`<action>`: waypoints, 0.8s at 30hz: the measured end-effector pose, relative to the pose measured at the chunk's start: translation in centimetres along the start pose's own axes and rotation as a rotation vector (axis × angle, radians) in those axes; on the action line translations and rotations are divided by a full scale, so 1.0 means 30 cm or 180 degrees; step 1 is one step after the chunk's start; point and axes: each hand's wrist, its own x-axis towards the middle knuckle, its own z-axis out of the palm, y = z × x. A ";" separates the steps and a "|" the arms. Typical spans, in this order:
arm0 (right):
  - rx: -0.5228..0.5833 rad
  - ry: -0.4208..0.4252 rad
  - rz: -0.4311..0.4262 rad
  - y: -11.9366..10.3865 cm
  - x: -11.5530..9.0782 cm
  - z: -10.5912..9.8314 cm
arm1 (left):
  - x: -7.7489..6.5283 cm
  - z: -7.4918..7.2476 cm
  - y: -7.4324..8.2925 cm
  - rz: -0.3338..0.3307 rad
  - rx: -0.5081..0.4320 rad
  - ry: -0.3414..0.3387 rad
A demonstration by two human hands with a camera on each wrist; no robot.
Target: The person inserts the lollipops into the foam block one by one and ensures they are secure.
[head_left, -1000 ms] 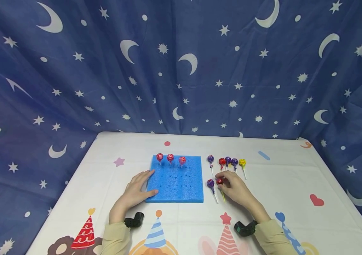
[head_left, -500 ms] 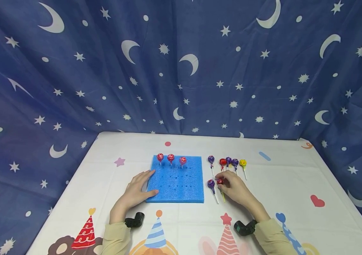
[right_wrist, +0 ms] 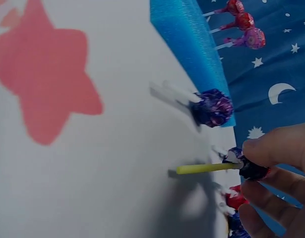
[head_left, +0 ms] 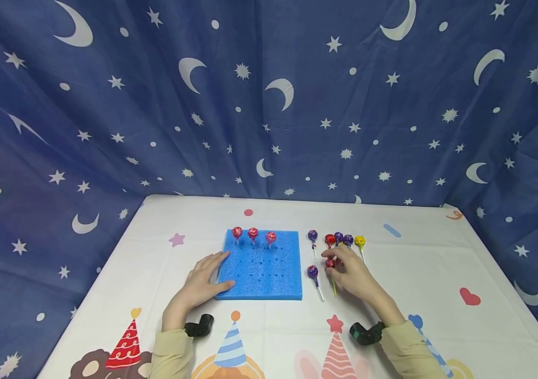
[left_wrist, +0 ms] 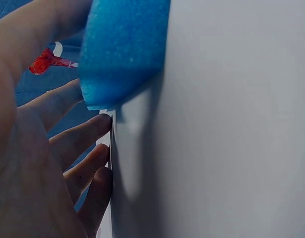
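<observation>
My left hand [head_left: 202, 281] rests at the left side of a blue foam board [head_left: 278, 287], fingers spread and thumb over its near left corner. Three wrapped lollipops stand upright along the board's back: a red one [head_left: 236, 232], another red one [head_left: 252, 233] and a pinkish one [head_left: 271, 238]. To the right of the board, my right hand [head_left: 355, 276] pinches by its head a red and dark-wrapped lollipop [right_wrist: 255, 169] with a yellow stick. The right wrist view shows the thumb on its wrapper and the stick pointing away from the fingers. Beside it lies a purple lollipop [head_left: 313, 271].
Behind the right hand lie more lollipops: a purple one [head_left: 313, 235], a red one [head_left: 329, 240], two purple ones partly hidden, and a yellow one [head_left: 360, 241]. Rows of small holes mark the board. A printed white cloth [head_left: 122, 273] covers the table; a blue starry curtain [head_left: 231, 131] hangs behind.
My right hand has shifted slightly right and away from me, and the yellow-stick lollipop has moved with it. The left hand and board have stayed put.
</observation>
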 end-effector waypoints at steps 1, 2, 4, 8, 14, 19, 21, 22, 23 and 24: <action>0.0005 0.0012 -0.0016 -0.003 0.003 -0.003 | 0.000 -0.001 0.000 -0.0010 -0.0002 -0.0007; 0.0005 0.0028 -0.0033 -0.006 0.007 -0.006 | 0.000 -0.002 0.001 -0.0001 0.0008 -0.0012; -0.0008 0.0060 -0.0058 -0.010 0.013 -0.011 | 0.002 -0.003 0.000 -0.0016 0.0016 -0.0030; -0.0005 0.0112 -0.0085 -0.021 0.026 -0.020 | 0.004 -0.004 -0.002 -0.0023 0.0031 -0.0053; 0.0036 0.0184 -0.0196 -0.047 0.046 -0.030 | 0.003 -0.001 -0.002 -0.0025 -0.0006 -0.0028; 0.0068 0.0258 -0.0298 -0.074 0.063 -0.036 | 0.004 0.003 -0.003 -0.0027 -0.0008 -0.0033; 0.0074 0.0297 -0.0304 -0.082 0.071 -0.035 | 0.005 0.004 -0.005 -0.0037 -0.0021 -0.0037; 0.0086 0.0313 -0.0303 -0.088 0.075 -0.034 | 0.006 0.005 -0.006 -0.0036 -0.0018 -0.0033; 0.0109 0.0330 -0.0312 -0.092 0.079 -0.033 | 0.006 0.005 -0.007 -0.0033 -0.0014 -0.0031; 0.0137 0.0343 -0.0324 -0.098 0.084 -0.032 | 0.007 0.006 -0.007 -0.0036 -0.0015 -0.0034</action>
